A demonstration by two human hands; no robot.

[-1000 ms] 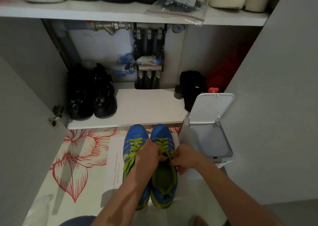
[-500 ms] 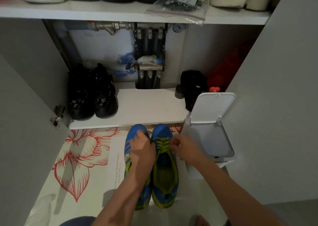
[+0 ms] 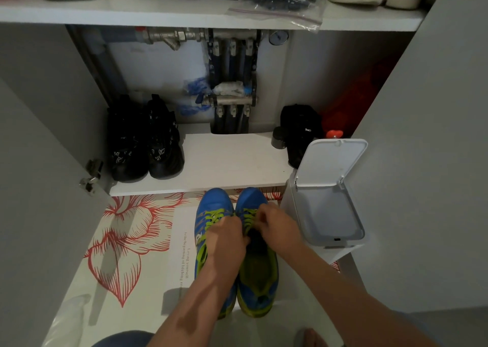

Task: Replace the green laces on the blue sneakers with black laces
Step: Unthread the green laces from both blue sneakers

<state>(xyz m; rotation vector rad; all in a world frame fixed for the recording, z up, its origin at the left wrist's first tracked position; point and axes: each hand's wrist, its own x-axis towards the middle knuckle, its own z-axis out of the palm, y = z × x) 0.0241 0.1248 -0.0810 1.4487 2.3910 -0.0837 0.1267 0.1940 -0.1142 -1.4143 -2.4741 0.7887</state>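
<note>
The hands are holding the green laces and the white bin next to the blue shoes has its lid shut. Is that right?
Not quite. The lid of the bin is open, tipped up at the back, as the head view shows. The rest holds: the left hand and right hand pinch the laces, and the bin stands next to the shoes.

Dim grey cabinet; white shelves, pipe manifold on back wall; red floral mat below.

My only view is head-worn, aimed forward and down, close over the blue sneakers at six o'clock, with the shelf at twelve.
</note>
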